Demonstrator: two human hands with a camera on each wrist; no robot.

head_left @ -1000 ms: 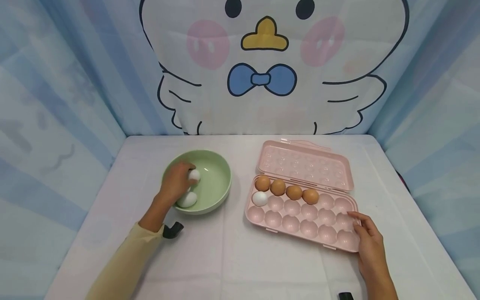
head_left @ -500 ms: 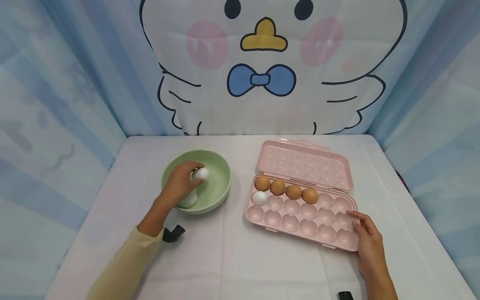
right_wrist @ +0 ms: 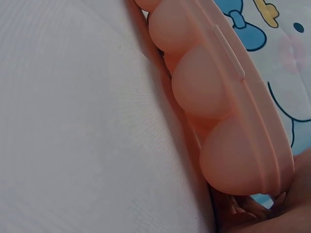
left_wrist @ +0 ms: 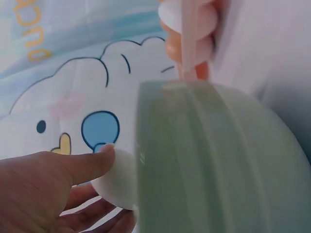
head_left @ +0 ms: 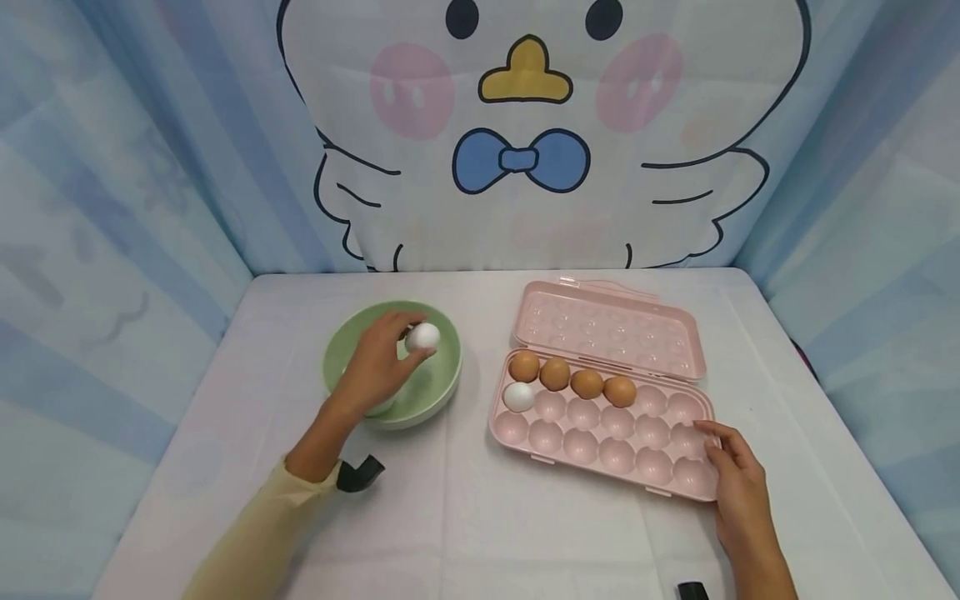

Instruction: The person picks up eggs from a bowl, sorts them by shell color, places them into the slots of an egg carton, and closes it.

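Observation:
Over the green bowl [head_left: 442,379], my left hand [head_left: 375,367] pinches a white egg [head_left: 423,337] between thumb and fingers. In the left wrist view the egg [left_wrist: 119,182] shows beyond the bowl's outer wall [left_wrist: 209,160]. A second white egg in the bowl is mostly hidden by that hand. To the right lies a pink egg carton [head_left: 581,450] with its lid [head_left: 611,325] laid back. Several brown eggs [head_left: 556,374] fill part of its back row, with a white egg [head_left: 518,397] in front of the leftmost one. My right hand [head_left: 742,492] grips the carton's right end.
A white cloth [head_left: 480,517] covers the table. Patterned blue and white curtains [head_left: 112,250] stand along the back and both sides. A black piece [head_left: 360,474] sticks out at the left cuff.
My left hand has lifted the white egg from the bowl's left part and carried it rightward and up. The right hand stays on the carton.

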